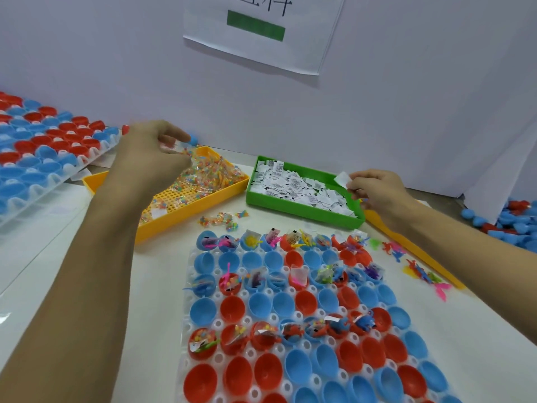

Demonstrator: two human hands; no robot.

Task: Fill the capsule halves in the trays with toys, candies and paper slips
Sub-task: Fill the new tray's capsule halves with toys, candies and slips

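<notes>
The left hand (151, 146) is up above the yellow plastic bin (203, 205) and pinches a small clear candy packet (181, 146) between thumb and fingers, so it looks ready to carry the sweets over. The right hand (374, 189) pinches one small white paper slip (342, 179) at the far corner of the green plastic bin (305, 210), which is full of more slips. Each hand picks from the bin on its own side, which probably saves time. Just in front of both bins, on the white tabletop (479, 330), lies the clear plastic tray of red and blue capsule halves (290, 330), with their open sides up so things can drop in. Some rows already hold toys, candy and slips, and the rows between them are bare. A few tiny bright plastic toys (418, 271) lie loose on the right, near the tray. Another tray of red and blue halves (43, 152) sits far left.
</notes>
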